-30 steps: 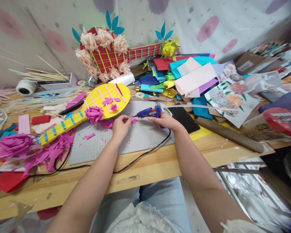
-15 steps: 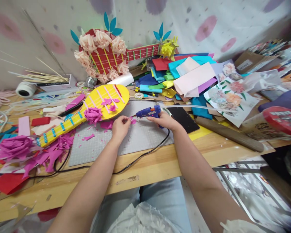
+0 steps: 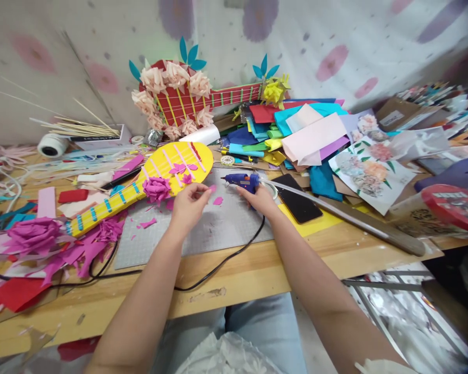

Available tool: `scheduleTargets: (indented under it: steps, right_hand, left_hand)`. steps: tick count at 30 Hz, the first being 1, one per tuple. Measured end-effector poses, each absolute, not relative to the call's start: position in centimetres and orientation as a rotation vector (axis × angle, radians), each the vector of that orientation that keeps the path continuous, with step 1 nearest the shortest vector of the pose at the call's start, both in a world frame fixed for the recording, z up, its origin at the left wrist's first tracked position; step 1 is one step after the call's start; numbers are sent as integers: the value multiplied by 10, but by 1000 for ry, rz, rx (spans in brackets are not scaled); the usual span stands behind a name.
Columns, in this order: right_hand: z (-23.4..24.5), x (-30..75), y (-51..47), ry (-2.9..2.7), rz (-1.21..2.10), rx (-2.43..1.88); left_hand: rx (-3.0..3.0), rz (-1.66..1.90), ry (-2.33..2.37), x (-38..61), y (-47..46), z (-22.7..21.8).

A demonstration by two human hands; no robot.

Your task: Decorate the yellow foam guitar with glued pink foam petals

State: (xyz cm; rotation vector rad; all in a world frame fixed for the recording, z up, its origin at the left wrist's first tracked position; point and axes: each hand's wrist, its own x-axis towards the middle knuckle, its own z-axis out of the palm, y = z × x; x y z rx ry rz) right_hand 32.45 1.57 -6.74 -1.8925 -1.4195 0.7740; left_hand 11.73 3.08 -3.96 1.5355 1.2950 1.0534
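My right hand (image 3: 260, 196) is wrapped round a blue glue gun (image 3: 242, 181), its nozzle pointing left and a long clear glue stick (image 3: 296, 188) running out of its back. Between the fingertips of my left hand (image 3: 191, 203) is a small magenta paper petal (image 3: 212, 188), a short way left of the nozzle. Another petal (image 3: 218, 201) lies on the grey cutting mat (image 3: 203, 236) below. Just behind my left hand rests a yellow paper guitar (image 3: 158, 162) with pink strips, blue bands and a magenta paper rose (image 3: 156, 189).
A red guitar (image 3: 171, 106) with peach paper flowers leans at the back. Folded coloured paper (image 3: 312, 132) is piled right of it. A black phone (image 3: 298, 200) and a brown stick (image 3: 390, 236) lie rightward. The gun's black cord (image 3: 226, 264) crosses the table's front; magenta scraps (image 3: 78, 252) lie left.
The glue gun has drawn away from the petal in my left hand, leaving a wider gap. The clear glue stick now slants down to the right. The whole view has shifted slightly.
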Motion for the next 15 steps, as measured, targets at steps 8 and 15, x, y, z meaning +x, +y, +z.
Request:
scheduleTargets:
  steps: [8, 15]
  right_hand:
    - [-80, 317, 20, -1477, 533, -1959]
    - [-78, 302, 31, -1296, 524, -1998]
  left_hand:
    - [1504, 1213, 1352, 63, 52, 16]
    - [1607, 988, 1422, 48, 65, 9]
